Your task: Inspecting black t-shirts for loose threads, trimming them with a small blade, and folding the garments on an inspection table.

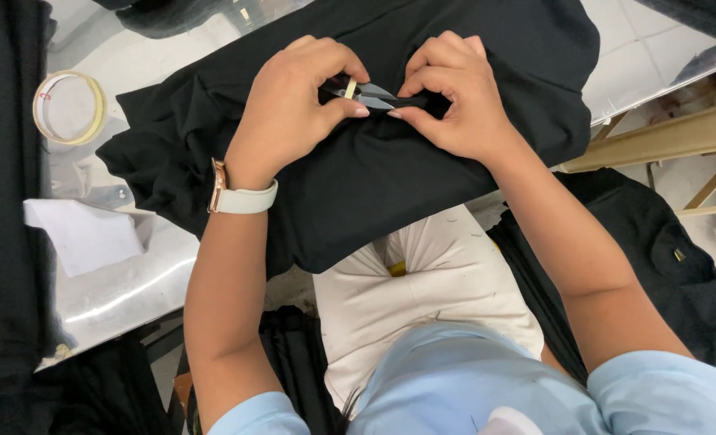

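- Thread snips (367,94) lie over black garment (390,161), gripped by left hand (293,105).
- Right hand (454,101) pinches fabric just beside the blades, fingers closed.

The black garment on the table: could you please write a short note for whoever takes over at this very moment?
Left hand: grips small thread snips, blades pointing right.
Right hand: pinches the black garment just at the blade tips.
The garment lies bunched on the shiny table, its edge hanging toward the lap.
A tape roll and a white paper lie to the left.
Done: cannot tell what has been trimmed. Left: the pinched spot appears uncut.
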